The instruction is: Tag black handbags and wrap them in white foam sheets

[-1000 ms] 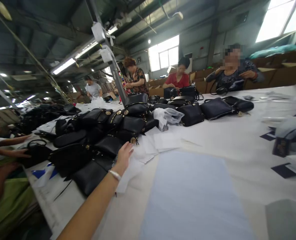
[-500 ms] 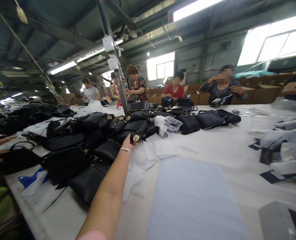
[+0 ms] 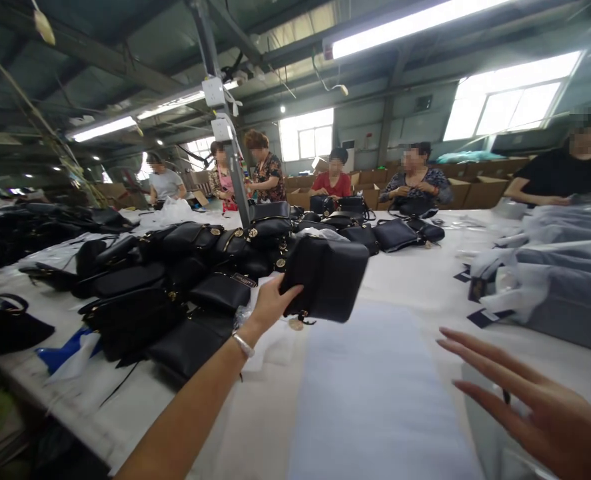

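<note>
Left hand's [image 3: 271,303] got a black bag [image 3: 330,277] gripped by one side near a pale blue sheet [image 3: 365,393]. Right hand's [image 3: 550,407] well apart from it, fingers stretched out.

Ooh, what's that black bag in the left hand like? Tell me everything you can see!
The black bag looks smooth and leathery, boxy with rounded corners and a soft sheen. A round gold-coloured charm hangs near its lower left corner. It is tilted, apparently lifted above the table, near the far end of the pale blue sheet. The left hand grips its left end, thumb showing. Its other side is hidden.
</note>
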Demonstrator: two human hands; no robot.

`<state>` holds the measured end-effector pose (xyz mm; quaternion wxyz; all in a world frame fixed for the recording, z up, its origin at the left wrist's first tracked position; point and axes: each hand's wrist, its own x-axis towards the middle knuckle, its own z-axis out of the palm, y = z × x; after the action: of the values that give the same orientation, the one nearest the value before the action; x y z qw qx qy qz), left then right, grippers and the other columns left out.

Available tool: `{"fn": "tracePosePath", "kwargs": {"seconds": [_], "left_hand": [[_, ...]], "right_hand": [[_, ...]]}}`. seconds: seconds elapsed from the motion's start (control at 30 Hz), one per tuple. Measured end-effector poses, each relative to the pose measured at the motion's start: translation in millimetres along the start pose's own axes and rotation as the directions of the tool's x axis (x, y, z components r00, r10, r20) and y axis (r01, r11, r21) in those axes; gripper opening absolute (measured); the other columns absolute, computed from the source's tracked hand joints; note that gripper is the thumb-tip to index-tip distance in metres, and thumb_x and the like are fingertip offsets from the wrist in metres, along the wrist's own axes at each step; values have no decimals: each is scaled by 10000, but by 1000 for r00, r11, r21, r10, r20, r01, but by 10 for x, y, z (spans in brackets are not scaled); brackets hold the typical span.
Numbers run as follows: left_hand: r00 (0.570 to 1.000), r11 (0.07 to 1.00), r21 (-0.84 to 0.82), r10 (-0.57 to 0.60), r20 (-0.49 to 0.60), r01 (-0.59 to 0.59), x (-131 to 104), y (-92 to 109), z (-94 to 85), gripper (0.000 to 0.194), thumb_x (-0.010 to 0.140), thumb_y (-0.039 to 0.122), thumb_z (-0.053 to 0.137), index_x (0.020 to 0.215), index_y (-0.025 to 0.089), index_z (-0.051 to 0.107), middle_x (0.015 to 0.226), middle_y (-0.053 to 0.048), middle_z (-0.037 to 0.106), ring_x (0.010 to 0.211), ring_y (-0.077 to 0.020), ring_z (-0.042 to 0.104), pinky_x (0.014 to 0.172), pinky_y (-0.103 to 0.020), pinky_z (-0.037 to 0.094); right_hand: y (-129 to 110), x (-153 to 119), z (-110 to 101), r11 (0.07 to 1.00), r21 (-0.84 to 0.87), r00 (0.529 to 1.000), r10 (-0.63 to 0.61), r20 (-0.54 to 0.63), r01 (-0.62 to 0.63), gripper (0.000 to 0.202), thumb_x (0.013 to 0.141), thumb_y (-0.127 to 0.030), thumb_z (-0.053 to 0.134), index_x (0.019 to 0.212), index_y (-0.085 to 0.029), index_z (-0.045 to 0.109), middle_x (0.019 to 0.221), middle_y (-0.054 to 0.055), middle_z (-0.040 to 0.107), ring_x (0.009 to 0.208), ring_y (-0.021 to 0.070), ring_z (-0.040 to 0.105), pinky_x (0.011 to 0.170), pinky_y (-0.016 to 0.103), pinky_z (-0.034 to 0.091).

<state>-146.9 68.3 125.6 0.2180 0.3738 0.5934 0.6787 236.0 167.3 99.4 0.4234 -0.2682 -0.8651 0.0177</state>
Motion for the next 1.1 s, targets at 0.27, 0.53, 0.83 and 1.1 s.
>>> {"fn": "tracePosePath", "kwargs": {"seconds": [0.27,0.53,0.83,1.1], "left_hand": [[712,759,432,59,699,-487,-1154,329,186,234,829,337,693,1054,282,726,932,-3,756,839,-210,681,785,-276,482],[892,996,77,-6,452,-33,-1726,-184,-131,693,849,381,674,1461,262,372,1426,-116,511,1213,-259,569,1032,-383,444],[991,928,365,20,134,-68,-2476,-609,-123,422,808,278,720,1213,257,602,1074,-53,667,989,-214,644,888,-352,522],[842,741,404,434,320,-536,-2772,-527,-202,413,874,86,602,1238,280,589,1131,-48,698,1049,-195,649,910,-326,555]], "right_hand": [[-821,-205,162,978,102,944,143,299,-181,827,862,-491,601,1536,-312,156,1466,85,461,1266,316,521,1033,476,470],[-660,-928,168,832,180,822,439,364,-524,679,811,-555,645,1386,-260,437,1149,68,675,958,269,681,852,390,565],[-1462,-1342,70,858,77,844,513,-154,-508,364,889,-416,595,1230,-291,614,1212,68,670,1073,303,650,990,479,502],[-2029,-1472,580,117,587,566,469,678,-801,473,852,-566,606,1129,-194,699,1048,106,743,943,279,709,861,436,587]]}}
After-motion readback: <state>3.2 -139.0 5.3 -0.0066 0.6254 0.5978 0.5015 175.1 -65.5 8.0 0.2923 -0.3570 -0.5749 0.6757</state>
